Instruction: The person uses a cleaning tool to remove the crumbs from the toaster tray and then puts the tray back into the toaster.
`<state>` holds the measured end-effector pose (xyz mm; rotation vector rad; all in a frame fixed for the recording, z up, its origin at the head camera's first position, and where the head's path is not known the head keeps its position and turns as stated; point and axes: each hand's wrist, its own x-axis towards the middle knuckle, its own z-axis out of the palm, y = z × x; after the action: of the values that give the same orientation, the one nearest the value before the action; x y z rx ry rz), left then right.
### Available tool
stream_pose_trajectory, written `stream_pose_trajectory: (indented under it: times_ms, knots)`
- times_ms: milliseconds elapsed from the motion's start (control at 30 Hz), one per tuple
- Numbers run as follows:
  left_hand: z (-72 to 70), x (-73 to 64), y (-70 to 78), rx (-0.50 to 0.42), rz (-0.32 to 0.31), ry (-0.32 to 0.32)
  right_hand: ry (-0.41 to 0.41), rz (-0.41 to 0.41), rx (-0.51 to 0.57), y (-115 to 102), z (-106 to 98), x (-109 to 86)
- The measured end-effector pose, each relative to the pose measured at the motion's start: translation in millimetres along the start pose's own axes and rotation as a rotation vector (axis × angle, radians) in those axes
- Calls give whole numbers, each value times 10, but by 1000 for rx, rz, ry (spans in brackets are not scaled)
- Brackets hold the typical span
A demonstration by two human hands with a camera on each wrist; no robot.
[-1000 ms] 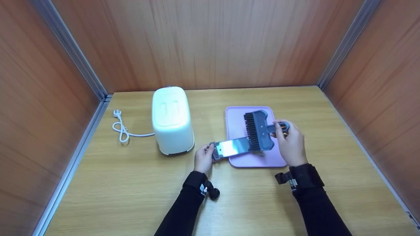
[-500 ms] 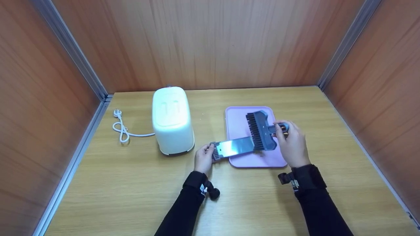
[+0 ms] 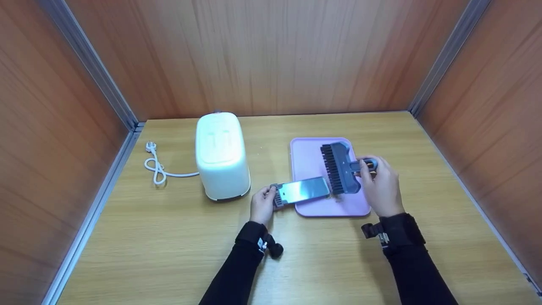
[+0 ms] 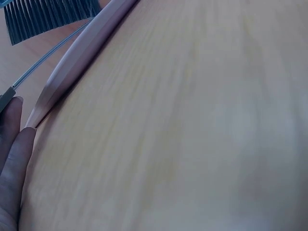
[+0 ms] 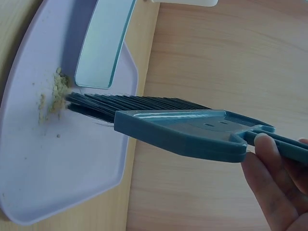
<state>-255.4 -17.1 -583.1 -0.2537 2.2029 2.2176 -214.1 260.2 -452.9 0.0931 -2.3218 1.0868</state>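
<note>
My left hand (image 3: pixel 261 206) grips the dark end of a slim metal crumb tray (image 3: pixel 305 189), which slants over the near left part of a purple tray (image 3: pixel 305 159). Pinched by its handle in my right hand (image 3: pixel 383 188) is a blue-grey hand brush (image 3: pixel 347 169), its dark bristles pointing left. The right wrist view shows the bristle tips close to a small heap of yellowish crumbs (image 5: pixel 60 91) on the purple tray, just off the end of the crumb tray (image 5: pixel 103 45). In the left wrist view, only some left fingers (image 4: pixel 17 168) show, beside the purple tray's rim (image 4: pixel 79 57).
A white, rounded appliance like a toaster (image 3: pixel 222 156) stands left of the purple tray. Its white cord (image 3: pixel 159 169), loosely knotted, ends in a plug at the far left. Wooden panels (image 3: pixel 271 59) wall the table at the back and both sides.
The brush and my right hand have shifted slightly to the right, so the bristles now stand apart from the crumb tray's end. My left hand and the crumb tray have stayed in place.
</note>
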Motion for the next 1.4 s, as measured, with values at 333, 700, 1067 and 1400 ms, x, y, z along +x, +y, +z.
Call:
stream_pose_trajectory:
  times_ms: [333,700,1067,1400]
  knots:
    - [6,-11,2,-4,-25,-6,75,165,123,156,-122,-10]
    - [-3,-3,-1,2,-5,-6,308,646,743,468,-399,1]
    - [1,-10,-8,-5,8,-5,491,889,1286,668,-703,71]
    - [1,1,-11,-3,-22,-7,625,1054,1447,969,-737,94]
